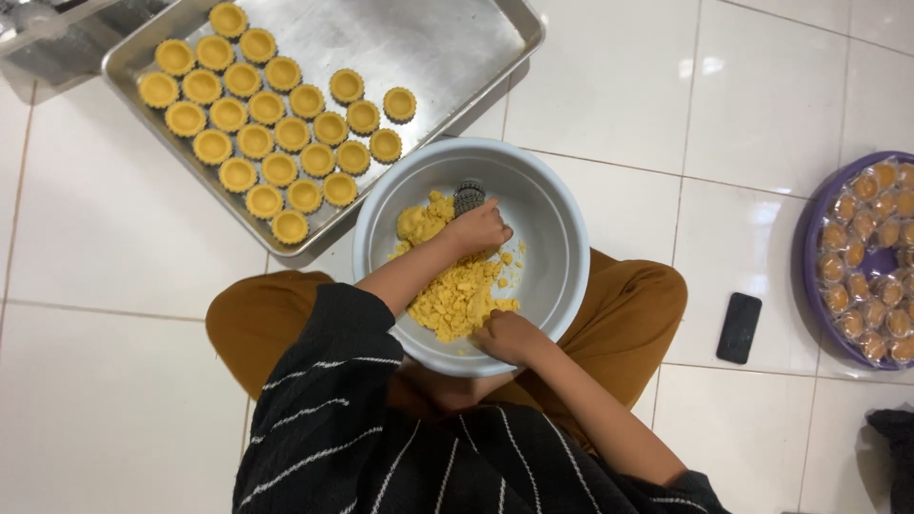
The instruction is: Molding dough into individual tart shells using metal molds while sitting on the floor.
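Bowl: The pale grey bowl (552,205) sat at the centre of the frame, just above your folded knees, so both forearms reached it without stretching.
Dough: The crumbly yellow dough (459,293) lay heaped on the left and lower part of the bowl floor; the right part was bare apart from a few loose crumbs.
Left hand: Your left hand (478,228) was closed over the upper lump of dough, fingers curled down into it. A small ribbed metal mould (468,195) showed just above the knuckles; whether the fingers gripped it could not be told.
Right hand: Your right hand (509,336) rested on the near rim of the bowl, fingers curled into the edge of the dough; whether it pinched a piece or only steadied the bowl could not be told.
Tray: The metal baking tray (409,38) lay tilted across the upper left of the frame, its near corner touching the bowl rim. Rows of formed yellow tart shells (255,141) filled its left part; the right part was bare metal.
Phone: A dark phone (739,327) lay on the white tiled floor (114,400) to the right of your knee, apart from the bowl.
Purple tray: A round purple tray (812,238) of wrapped brown balls (868,276) sat at the right edge, well apart.
Open room: Bare tiles spread at lower left and upper right of the frame.
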